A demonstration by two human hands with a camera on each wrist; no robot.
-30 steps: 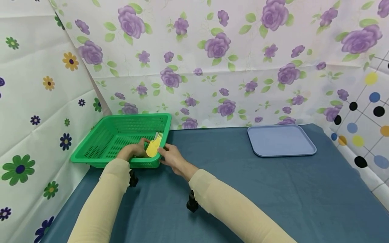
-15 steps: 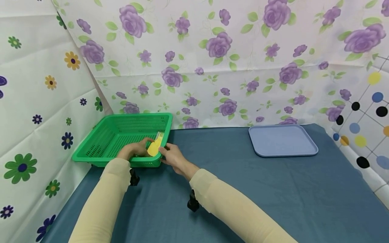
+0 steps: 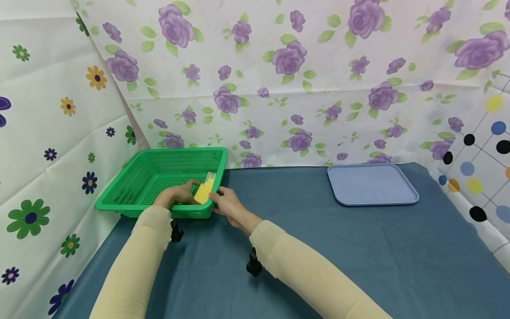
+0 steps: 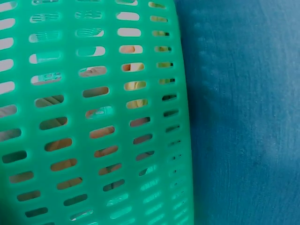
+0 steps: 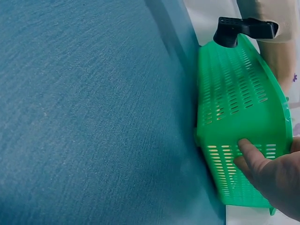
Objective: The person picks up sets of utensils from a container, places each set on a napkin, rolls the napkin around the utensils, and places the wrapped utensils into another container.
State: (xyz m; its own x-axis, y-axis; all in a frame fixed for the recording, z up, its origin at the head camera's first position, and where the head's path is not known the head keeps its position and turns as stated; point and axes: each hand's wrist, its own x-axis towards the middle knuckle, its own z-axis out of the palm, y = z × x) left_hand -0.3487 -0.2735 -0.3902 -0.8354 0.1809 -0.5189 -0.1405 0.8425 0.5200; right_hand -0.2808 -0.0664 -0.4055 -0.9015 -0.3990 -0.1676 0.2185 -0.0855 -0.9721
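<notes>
In the head view, a green slotted basket (image 3: pixel 131 207) stands at the back left. My left hand (image 3: pixel 179 194) reaches over its front wall, beside a flat yellow utensil piece (image 3: pixel 203 193) near the right corner. Yellow fork tines (image 3: pixel 213 176) rise just behind this piece; whether they belong together is unclear. The front wall hides most left fingers, and the left wrist view shows only parts of them through the basket slots (image 4: pixel 70 108). My right hand (image 3: pixel 229 206) grips the front right corner, thumb at the rim, fingers (image 5: pixel 251 153) against the outer wall in the right wrist view.
A pale blue tray (image 3: pixel 372 186) lies at the back right of the table, which has a dark blue cloth (image 3: pixel 303 230). Flowered sheets (image 3: pixel 263 115) hang behind and at the left, close to the basket. A dotted sheet (image 3: pixel 484 177) borders the right side.
The head view has shifted slightly, so everything appears a little further right. Both hands, the basket and the yellow piece keep the same places relative to each other.
</notes>
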